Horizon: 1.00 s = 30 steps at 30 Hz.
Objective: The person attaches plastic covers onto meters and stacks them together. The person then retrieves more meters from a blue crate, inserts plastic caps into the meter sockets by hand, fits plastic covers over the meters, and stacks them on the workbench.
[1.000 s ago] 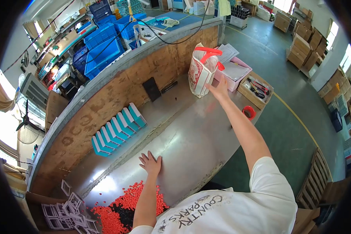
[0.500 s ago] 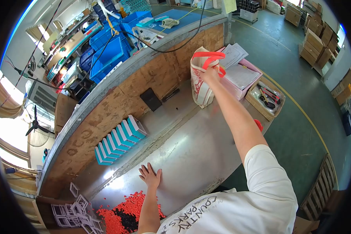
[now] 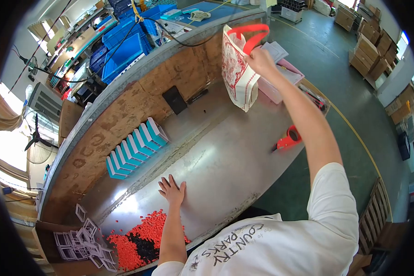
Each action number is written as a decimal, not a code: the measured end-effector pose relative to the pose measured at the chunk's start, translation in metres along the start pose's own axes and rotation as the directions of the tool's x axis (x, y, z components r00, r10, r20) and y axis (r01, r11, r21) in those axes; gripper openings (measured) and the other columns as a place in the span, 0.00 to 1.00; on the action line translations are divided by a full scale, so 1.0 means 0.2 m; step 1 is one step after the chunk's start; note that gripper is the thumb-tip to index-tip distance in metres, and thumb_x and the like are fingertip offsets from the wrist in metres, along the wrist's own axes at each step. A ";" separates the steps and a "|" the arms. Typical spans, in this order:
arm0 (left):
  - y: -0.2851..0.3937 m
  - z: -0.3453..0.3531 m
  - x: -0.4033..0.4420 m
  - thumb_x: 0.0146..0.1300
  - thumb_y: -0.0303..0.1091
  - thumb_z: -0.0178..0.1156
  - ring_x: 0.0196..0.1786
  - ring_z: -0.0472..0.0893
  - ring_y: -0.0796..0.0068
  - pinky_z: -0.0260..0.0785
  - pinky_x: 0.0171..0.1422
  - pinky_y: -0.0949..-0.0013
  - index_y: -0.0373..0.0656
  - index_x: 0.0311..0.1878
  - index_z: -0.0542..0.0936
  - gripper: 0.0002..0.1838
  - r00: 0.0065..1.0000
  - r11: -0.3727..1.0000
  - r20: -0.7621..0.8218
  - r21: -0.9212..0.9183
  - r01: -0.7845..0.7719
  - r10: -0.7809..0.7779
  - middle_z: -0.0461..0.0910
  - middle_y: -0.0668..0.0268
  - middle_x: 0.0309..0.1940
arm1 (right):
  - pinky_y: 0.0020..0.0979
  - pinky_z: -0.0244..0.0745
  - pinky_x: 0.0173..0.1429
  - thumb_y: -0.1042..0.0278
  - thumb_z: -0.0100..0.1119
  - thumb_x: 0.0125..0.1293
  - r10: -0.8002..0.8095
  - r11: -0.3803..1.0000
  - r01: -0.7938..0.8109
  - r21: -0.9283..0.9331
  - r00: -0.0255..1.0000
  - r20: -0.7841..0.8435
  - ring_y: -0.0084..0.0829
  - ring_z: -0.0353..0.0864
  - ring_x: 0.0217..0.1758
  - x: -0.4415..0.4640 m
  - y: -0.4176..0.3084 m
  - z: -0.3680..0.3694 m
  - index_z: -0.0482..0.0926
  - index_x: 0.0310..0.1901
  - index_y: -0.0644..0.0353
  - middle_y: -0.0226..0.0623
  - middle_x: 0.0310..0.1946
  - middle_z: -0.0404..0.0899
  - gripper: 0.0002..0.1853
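Note:
My right hand (image 3: 262, 63) is closed on the red strap of a cream tote bag (image 3: 238, 73) with a red printed pattern. The bag hangs tilted at the far right end of the metal worktable (image 3: 221, 161); I cannot tell whether its lower corner touches the surface. Flat on the table, fingers spread, lies my left hand (image 3: 172, 191), holding nothing. Nearest to it are a heap of small red pieces (image 3: 154, 225) with small black pieces (image 3: 145, 248) among them, and a row of teal-and-white boxes (image 3: 137, 148).
A red tool (image 3: 289, 139) with a dark tip lies near the table's right edge. Behind the bag sits a pink bin (image 3: 269, 91) with papers. A black flat object (image 3: 175, 100) leans against the wooden back board (image 3: 124, 110). White frames (image 3: 85, 246) fill a cardboard box at lower left.
My right hand has pulled the tote bag up and tilted it, showing more of its printed side. The red tool shows more fully now. My left hand stays flat on the table.

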<state>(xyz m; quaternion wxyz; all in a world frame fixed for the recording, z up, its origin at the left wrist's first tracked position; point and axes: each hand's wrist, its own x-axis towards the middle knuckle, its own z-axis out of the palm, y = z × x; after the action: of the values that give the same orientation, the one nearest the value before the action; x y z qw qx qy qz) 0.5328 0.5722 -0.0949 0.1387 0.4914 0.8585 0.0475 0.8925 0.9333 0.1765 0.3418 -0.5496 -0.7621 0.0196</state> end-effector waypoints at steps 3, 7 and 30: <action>0.00 -0.02 0.01 0.54 0.64 0.50 0.72 0.37 0.47 0.30 0.70 0.40 0.55 0.69 0.52 0.43 1.000 1.000 -0.005 -0.012 -0.004 0.004 0.41 0.52 0.71 | 0.43 0.70 0.34 0.62 0.57 0.52 -0.089 0.996 0.088 0.023 0.994 0.060 0.49 0.77 0.28 -0.18 -0.11 -0.42 0.78 0.27 0.66 0.53 0.24 0.75 0.12; 0.01 -0.14 0.02 0.51 0.62 0.56 0.72 0.40 0.46 0.36 0.69 0.40 0.52 0.69 0.54 0.44 0.996 0.996 0.086 -0.081 -0.024 0.031 0.44 0.51 0.70 | 0.37 0.68 0.30 0.65 0.58 0.54 -0.178 0.973 0.168 0.157 0.982 0.055 0.43 0.74 0.21 -0.60 -0.25 -0.90 0.78 0.35 0.66 0.50 0.19 0.73 0.12; 1.25 0.14 -1.54 0.44 0.15 0.53 0.44 0.80 0.57 0.70 0.51 0.68 0.41 0.49 0.76 0.25 0.112 0.426 0.415 -0.828 -0.365 0.903 0.80 0.55 0.38 | 0.39 0.72 0.37 0.71 0.54 0.49 0.273 0.957 -0.284 -0.049 0.838 0.472 0.43 0.77 0.33 -2.83 0.12 -1.34 0.77 0.31 0.60 0.41 0.27 0.77 0.06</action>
<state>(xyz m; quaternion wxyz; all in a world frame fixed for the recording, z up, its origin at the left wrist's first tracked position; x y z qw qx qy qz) 0.8954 0.4354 -0.0076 0.6262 0.7176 0.2888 0.0972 1.1498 0.3689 0.0884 0.1449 -0.6290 -0.7339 0.2114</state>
